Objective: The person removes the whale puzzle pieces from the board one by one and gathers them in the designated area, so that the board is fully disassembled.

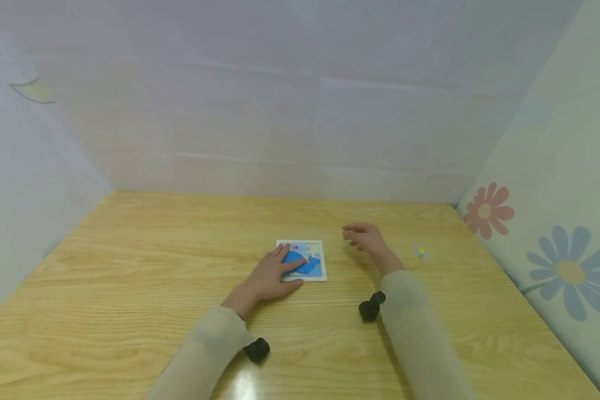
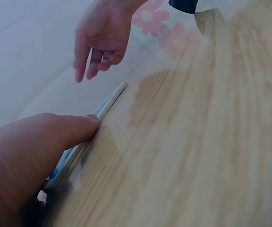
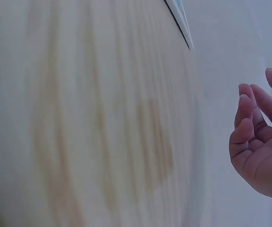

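A square picture board with a white border and a blue whale lies on the wooden table. My left hand rests on its left part with straight, spread fingers, hiding some of the picture. In the left wrist view, the left thumb lies along the near edge of the board. My right hand hovers to the right of the board, apart from it. Its fingers are loosely bent, and the right wrist view shows nothing in that hand. A corner of the board shows at the top there.
A small flat piece with a yellow flower lies on the table to the right of my right hand. Pale cloth walls stand behind and at both sides; the right one has printed flowers. Black wrist cameras hang below both sleeves.
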Demonstrator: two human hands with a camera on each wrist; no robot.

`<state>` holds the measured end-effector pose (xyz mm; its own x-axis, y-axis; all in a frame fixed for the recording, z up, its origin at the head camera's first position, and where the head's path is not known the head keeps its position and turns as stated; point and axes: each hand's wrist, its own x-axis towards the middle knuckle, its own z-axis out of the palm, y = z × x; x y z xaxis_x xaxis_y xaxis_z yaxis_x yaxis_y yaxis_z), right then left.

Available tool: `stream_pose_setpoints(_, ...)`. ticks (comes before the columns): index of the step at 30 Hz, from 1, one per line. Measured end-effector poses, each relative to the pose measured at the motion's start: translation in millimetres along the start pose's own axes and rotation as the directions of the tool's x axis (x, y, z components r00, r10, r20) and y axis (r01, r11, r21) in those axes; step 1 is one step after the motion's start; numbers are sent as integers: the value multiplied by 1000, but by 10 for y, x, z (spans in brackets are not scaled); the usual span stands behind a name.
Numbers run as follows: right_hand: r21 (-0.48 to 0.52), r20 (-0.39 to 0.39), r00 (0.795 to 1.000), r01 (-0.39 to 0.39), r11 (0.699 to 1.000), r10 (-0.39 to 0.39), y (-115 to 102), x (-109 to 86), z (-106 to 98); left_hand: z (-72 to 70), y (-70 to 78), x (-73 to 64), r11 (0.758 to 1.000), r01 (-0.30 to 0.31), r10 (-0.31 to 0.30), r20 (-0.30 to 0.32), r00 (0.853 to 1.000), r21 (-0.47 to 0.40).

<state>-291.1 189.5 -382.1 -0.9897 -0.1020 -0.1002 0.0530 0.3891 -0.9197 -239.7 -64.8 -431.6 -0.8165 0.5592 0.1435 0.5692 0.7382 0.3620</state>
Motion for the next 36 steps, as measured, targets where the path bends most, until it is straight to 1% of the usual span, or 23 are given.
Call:
stream_pose_setpoints(7,-34,22,1000,-4,999,4,-70,105,273,-5,-10,2,1000,24,-24,7,1000,0)
stream_pose_setpoints(11,-53,32,999,-27,998,29,-70,182,392,-7,-20,-7,999,32,-32,3,999,1)
stream_pose_setpoints(17,-10,51,996,-76,997,76,-42,224,530,16,-33,-4,1000,26,-26,0,1000,-1)
stream_pose_setpoints(20,-1,55,995,-87,996,87,-34,224,578,25,-33,2,1000,17,-17,-4,1000,2)
stream_pose_setpoints(24,-21,39,994,-97,995,98,-47,211,616,22,-28,6,1000,15,-15,-5,1000,-1)
stream_pose_setpoints(36,-96,5,999,-42,994,43,46,194,717,37,-18,8,1000,12,-12,-5,1000,0)
